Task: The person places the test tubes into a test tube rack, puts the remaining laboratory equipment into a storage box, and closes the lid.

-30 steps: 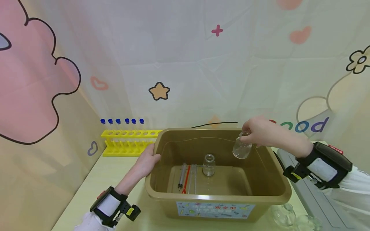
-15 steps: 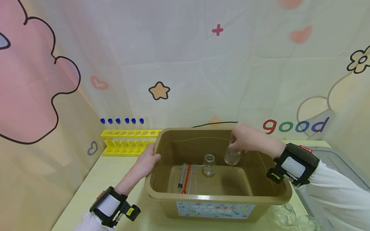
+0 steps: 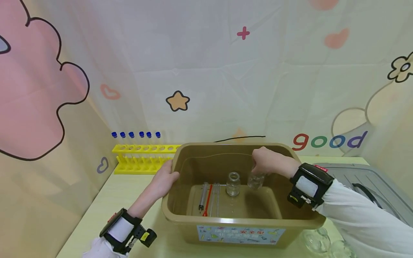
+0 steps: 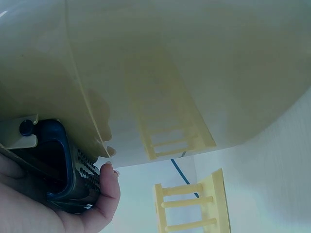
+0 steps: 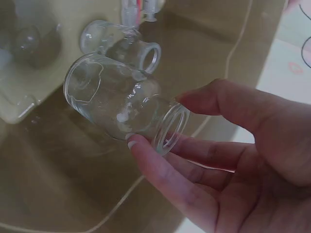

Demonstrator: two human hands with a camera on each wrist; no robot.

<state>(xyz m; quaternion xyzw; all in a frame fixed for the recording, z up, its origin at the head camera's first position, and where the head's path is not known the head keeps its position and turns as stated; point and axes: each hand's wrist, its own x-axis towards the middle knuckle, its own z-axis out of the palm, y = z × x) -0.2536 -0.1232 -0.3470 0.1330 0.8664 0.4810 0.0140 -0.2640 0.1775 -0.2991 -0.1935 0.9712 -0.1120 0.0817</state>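
My right hand (image 3: 262,160) pinches a clear glass bottle (image 5: 114,97) by its neck, thumb on one side and fingers on the other. The bottle hangs inside a brown plastic tub (image 3: 242,221), just above its floor; in the right wrist view it is tilted. Close to its left stands a second clear glass bottle (image 3: 233,186), upright. My left hand (image 3: 164,176) grips the tub's left end, thumb at the rim. Seen from the left wrist, its fingers curl by a black handle (image 4: 73,165) on the tub's outside.
Slender tubes (image 3: 204,197) and a red stick (image 3: 208,202) lie in the tub. Behind left stands a yellow rack (image 3: 138,165) of blue-capped tubes. A grey lid (image 3: 348,172) lies at the right, and clear glassware (image 3: 317,240) sits by the tub's front right corner.
My right hand has carried the glass bottle left and down into the tub, closer to the standing bottle. The left hand has stayed at the rim.
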